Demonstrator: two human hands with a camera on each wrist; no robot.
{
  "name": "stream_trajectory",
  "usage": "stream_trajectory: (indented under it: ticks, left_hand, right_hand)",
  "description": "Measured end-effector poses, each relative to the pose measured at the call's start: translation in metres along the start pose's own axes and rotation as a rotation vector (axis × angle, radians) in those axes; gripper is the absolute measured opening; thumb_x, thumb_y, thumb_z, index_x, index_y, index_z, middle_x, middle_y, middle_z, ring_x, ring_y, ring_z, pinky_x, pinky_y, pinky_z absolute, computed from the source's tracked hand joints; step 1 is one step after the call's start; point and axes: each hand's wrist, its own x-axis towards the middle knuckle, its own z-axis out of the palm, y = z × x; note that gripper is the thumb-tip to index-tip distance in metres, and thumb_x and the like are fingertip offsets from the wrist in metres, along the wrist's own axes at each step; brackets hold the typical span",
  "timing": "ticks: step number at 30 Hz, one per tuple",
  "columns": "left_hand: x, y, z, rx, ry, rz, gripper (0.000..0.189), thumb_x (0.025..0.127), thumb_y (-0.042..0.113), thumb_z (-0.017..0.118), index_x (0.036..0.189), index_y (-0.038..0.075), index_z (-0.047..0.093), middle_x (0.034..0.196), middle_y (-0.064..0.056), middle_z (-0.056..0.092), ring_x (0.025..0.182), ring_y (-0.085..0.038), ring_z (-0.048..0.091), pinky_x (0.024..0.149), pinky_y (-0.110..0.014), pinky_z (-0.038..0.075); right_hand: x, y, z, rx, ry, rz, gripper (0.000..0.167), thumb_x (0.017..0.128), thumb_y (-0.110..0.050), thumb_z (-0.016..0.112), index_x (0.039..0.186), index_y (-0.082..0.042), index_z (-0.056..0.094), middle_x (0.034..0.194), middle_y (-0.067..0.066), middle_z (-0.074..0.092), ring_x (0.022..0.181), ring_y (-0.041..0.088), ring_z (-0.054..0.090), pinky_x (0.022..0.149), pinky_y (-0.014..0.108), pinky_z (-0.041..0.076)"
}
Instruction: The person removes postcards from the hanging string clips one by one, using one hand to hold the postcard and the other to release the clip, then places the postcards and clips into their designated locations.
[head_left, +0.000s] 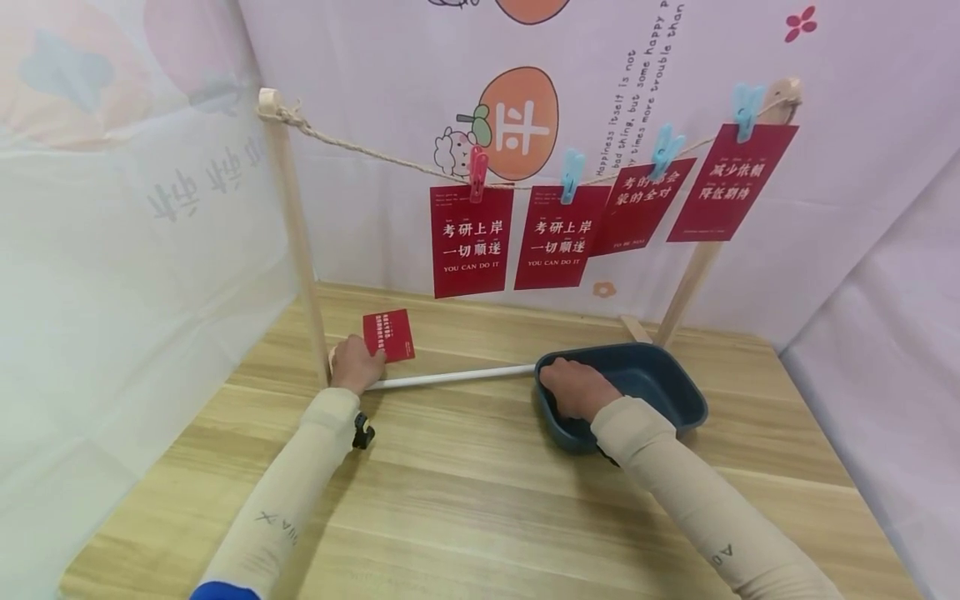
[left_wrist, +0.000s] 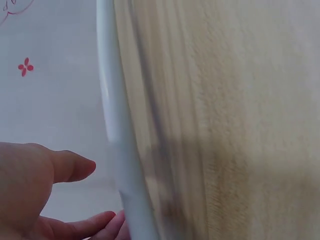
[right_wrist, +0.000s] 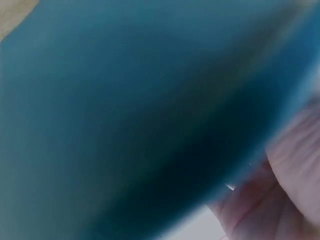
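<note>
Watching from my end, with twelve o'clock at the far side of the table, I find the small red card [head_left: 393,335] flat on the wood at the back left. At its seven-to-eight o'clock is the left hand [head_left: 358,364], fingertips at the card's near edge; whether they touch it I cannot tell. My left wrist view gives thumb and fingers parted and relaxed, with nothing pinched between them.

Over toward three o'clock from the card sits the dark blue basin [head_left: 648,379]. The right hand [head_left: 579,387] reaches into it at its nine o'clock side, fingers pointing down by the rim. The basin's wall fills most of my right wrist view, blurred, so I cannot tell whether that hand grips anything.

Between the hands a white rod [head_left: 450,378] runs along the wooden table [head_left: 465,500], at the card's four o'clock. Upward, around one to two o'clock from the card, four red cards [head_left: 471,271] hang from a twine line [head_left: 375,152], the leftmost under a red clip [head_left: 477,177], the others under light blue clips [head_left: 572,177]. Two wooden posts [head_left: 296,233] carry the twine, and a printed cloth [head_left: 360,83] rises behind.
</note>
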Motion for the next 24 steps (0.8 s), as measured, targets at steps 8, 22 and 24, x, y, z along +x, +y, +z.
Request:
stream_trajectory:
  ticks: [8, 22, 24]
  left_hand:
    - [-0.012, 0.017, -0.007, -0.012, -0.006, 0.085, 0.032, 0.104, 0.025, 0.061, 0.108, -0.006, 0.061, 0.098, -0.019, 0.061, 0.082, -0.027, 0.057, 0.063, -0.030, 0.046]
    - [-0.021, 0.036, -0.016, -0.034, -0.008, 0.193, 0.033, 0.104, 0.027, 0.061, 0.110, -0.005, 0.061, 0.095, -0.017, 0.061, 0.082, -0.025, 0.055, 0.064, -0.030, 0.043]
    - [-0.021, 0.038, -0.018, -0.029, -0.012, 0.198, 0.034, 0.104, 0.028, 0.060, 0.112, -0.005, 0.062, 0.094, -0.016, 0.062, 0.082, -0.024, 0.057, 0.064, -0.028, 0.044]
  right_hand:
    - [-0.006, 0.007, -0.013, 0.120, -0.006, -0.002, 0.020, 0.087, -0.009, 0.087, 0.102, -0.010, 0.074, 0.090, 0.004, 0.068, 0.081, 0.021, 0.061, 0.080, 0.038, 0.062]
    - [-0.017, 0.018, -0.037, 0.203, 0.038, -0.030, 0.050, 0.085, -0.030, 0.091, 0.126, -0.008, 0.075, 0.119, 0.012, 0.077, 0.098, 0.022, 0.067, 0.092, 0.042, 0.064]
    - [-0.018, 0.019, -0.040, 0.205, 0.064, -0.044, 0.050, 0.085, -0.031, 0.091, 0.127, -0.008, 0.075, 0.119, 0.012, 0.077, 0.100, 0.022, 0.069, 0.093, 0.042, 0.064]
